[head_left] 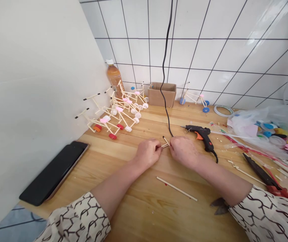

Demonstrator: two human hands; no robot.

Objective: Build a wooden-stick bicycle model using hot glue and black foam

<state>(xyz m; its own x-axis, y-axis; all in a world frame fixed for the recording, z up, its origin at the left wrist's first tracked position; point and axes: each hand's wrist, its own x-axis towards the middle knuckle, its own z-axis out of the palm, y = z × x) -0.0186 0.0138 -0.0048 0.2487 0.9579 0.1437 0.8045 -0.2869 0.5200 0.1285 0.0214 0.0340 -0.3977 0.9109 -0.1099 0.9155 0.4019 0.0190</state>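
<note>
My left hand [148,153] and my right hand [184,150] meet low over the middle of the wooden table [123,191]. Between them are thin pale wooden sticks [165,145], one with a black tip pointing up and left. The fingers of both hands are closed on these sticks; my right fingertips are mostly hidden behind the hand. A loose wooden stick [176,189] lies on the table just below. To the right of my right hand rests a black glue gun [201,133] with an orange trigger, its nozzle facing left.
Several stick models with bottle-cap wheels [118,112] stand at the back left, near a drink bottle [114,75]. Also around are a cardboard box [162,94], tape roll [223,111], plastic bag [280,124], pliers [262,173], phone [54,171] and hanging black cable [164,67].
</note>
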